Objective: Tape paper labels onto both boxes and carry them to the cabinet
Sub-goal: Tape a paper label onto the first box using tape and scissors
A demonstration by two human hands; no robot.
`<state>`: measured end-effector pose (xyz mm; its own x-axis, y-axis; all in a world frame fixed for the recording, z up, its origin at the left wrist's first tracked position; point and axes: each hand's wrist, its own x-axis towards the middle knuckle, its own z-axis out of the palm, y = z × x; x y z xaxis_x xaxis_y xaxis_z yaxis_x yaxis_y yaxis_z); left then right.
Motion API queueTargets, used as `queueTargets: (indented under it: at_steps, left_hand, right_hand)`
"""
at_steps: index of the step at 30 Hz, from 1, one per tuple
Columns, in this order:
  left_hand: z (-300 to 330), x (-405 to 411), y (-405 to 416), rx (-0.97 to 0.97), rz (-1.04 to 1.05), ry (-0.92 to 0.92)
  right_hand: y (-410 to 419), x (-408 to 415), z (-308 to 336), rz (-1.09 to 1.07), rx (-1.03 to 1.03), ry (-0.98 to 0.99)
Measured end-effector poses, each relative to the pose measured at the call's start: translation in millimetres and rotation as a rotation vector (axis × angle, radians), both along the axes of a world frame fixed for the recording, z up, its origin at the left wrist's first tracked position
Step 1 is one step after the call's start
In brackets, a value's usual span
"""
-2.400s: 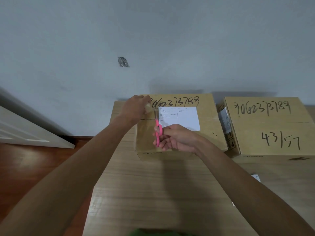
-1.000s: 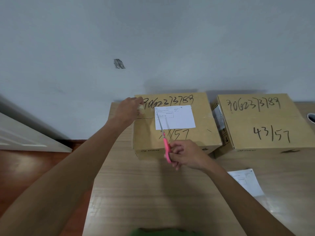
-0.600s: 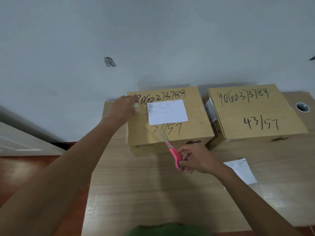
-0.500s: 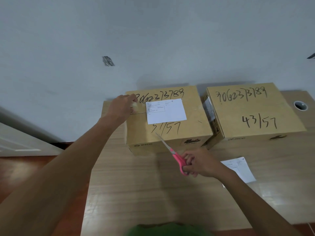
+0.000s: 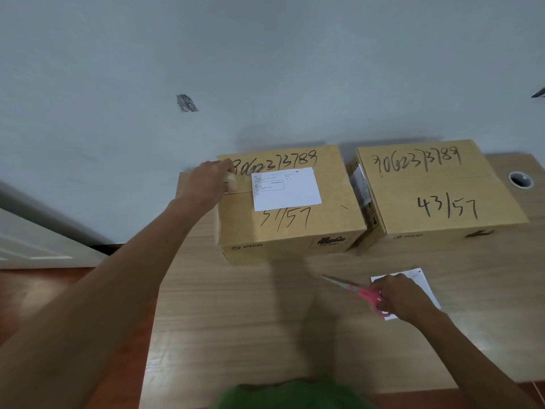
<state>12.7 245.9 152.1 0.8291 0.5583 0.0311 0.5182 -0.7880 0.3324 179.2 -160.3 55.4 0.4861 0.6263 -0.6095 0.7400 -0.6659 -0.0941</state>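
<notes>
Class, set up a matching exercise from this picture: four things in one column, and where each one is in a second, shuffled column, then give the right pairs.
Things:
1. scissors
2. taped label
3. loose label
4. tape roll

Places:
A. on top of the left box
B. flat on the table, partly under the right hand
C. in the left hand
D. held by the right hand

Pairs: 1-D, 2-A, 3-B, 4-C
</notes>
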Motion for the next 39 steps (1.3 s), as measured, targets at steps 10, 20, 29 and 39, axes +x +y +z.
queueTargets:
  at_steps: [10,20,29,39]
  left_hand:
    - [-2.0,8.9,-10.4,0.01,0.004,-0.032]
    - [-3.5,7.4,-16.7,0.047,0.02,-0.047]
    - [-8.2,2.9,-12.6,0.044,0.012,-0.061]
    - [-4.3,0.2,-9.4,-0.002,0.038,-0.031]
  right_hand:
    - [-18.9,7.8,-5.4,-0.036,0.004,-0.117]
    - [-1.4,7.1,-16.0,-0.156,0.04,-0.146]
    - [86.7,-34.7,61.4,0.042,0.565,-0.006]
    - [218.8,-43.4,74.1,0.263,0.648,-0.186]
